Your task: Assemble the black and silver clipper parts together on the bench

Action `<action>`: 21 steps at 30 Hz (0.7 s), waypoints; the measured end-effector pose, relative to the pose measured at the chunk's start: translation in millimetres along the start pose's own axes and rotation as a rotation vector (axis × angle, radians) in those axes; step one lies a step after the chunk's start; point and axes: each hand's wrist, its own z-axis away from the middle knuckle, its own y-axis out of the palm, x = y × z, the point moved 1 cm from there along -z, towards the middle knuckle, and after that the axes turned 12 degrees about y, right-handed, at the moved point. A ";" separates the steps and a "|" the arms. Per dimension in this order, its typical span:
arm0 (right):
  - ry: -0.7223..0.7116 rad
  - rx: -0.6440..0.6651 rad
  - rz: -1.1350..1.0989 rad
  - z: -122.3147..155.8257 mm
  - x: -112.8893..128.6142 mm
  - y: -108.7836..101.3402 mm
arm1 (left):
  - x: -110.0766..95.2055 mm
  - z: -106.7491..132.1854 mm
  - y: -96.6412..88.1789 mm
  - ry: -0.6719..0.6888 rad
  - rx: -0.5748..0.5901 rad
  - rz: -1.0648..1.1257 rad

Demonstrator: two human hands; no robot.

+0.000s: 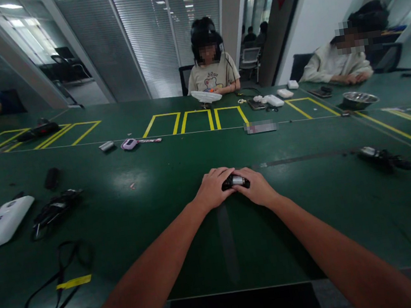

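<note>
Both my hands are stretched forward over the middle of the green table (176, 163). Between them lies a small black-and-silver object (237, 181), dark at its ends with a shiny band in the middle; its kind I cannot make out. My left hand (214, 188) is curled around its left end. From the right, my right hand (258, 186) closes on the other end. The fingertips of the two hands nearly meet above it. My fingers and palms hide part of the object, which appears to rest on the tabletop.
At left lie a white device (4, 223), a bundle of black cables (54, 208) and a black strap (58, 292). Another cable bundle (385, 156) lies right. Farther off are a metal bowl (359, 100), a white dish (207, 96) and yellow tape outlines (195, 111). Several people sit around the table.
</note>
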 end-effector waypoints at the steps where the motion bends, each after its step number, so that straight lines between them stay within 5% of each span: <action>1: 0.000 -0.003 0.005 0.0 0.1 0.3 | 0.7 -0.1 0.0 -0.002 -0.008 0.004; 6: -0.020 -0.015 0.021 -3.0 1.7 -9.9 | 2.4 -0.6 -2.4 -0.033 -0.021 0.012; 10: 0.076 -0.126 0.001 -9.0 -17.3 -45.9 | 3.9 0.6 -4.3 -0.072 -0.047 -0.008; 16: 0.455 -0.528 0.369 7.0 -106.1 -135.9 | 6.2 0.9 -2.3 -0.094 -0.068 -0.008; 21: 0.944 -0.626 0.714 46.3 -184.2 -201.4 | 6.0 -0.9 -0.6 -0.104 -0.075 -0.007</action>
